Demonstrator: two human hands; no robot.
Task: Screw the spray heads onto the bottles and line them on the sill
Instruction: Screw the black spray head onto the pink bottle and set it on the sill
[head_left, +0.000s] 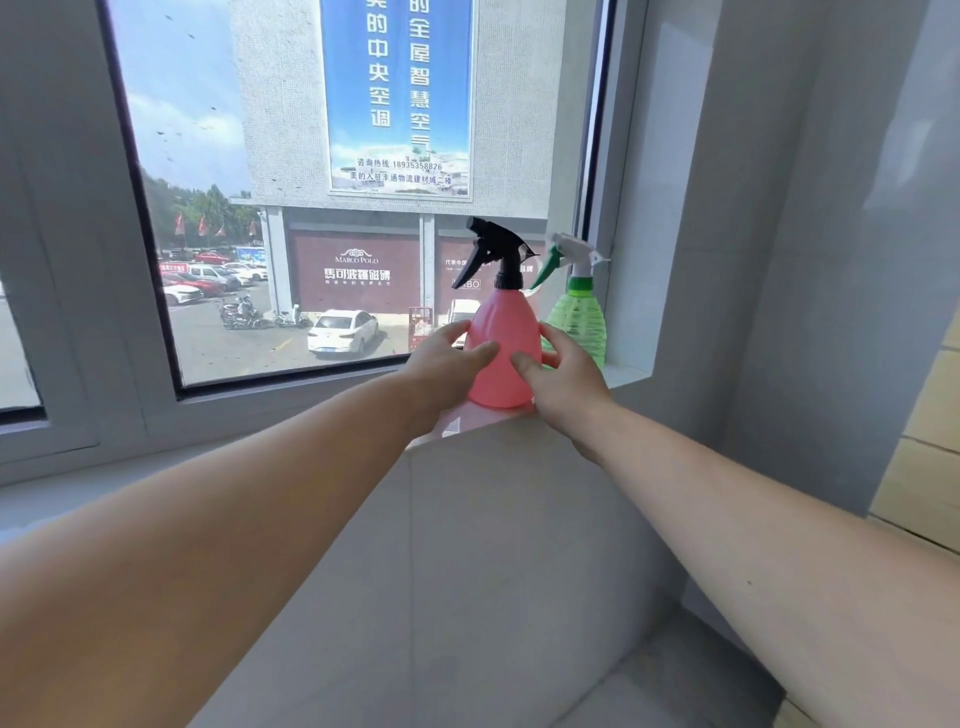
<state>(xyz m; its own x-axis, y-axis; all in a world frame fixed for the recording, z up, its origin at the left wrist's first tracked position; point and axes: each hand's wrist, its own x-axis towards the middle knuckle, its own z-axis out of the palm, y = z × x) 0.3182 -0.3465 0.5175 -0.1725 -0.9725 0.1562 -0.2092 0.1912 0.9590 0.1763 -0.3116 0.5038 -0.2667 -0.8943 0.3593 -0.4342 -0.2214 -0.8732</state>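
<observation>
A pink bottle (503, 332) with a black spray head (493, 254) stands upright on the white sill (626, 375). My left hand (447, 358) wraps its left side and my right hand (558, 376) its right side, fingers on the pink body. Just behind it to the right stands a green bottle (584, 317) with a white and green spray head (569, 257), close to the window's right jamb.
The window pane (311, 208) rises directly behind the bottles. A grey wall (779, 260) closes off the sill on the right. Below the sill a white tiled ledge (493, 545) drops toward me. Yellowish tiles (924, 467) show at the far right.
</observation>
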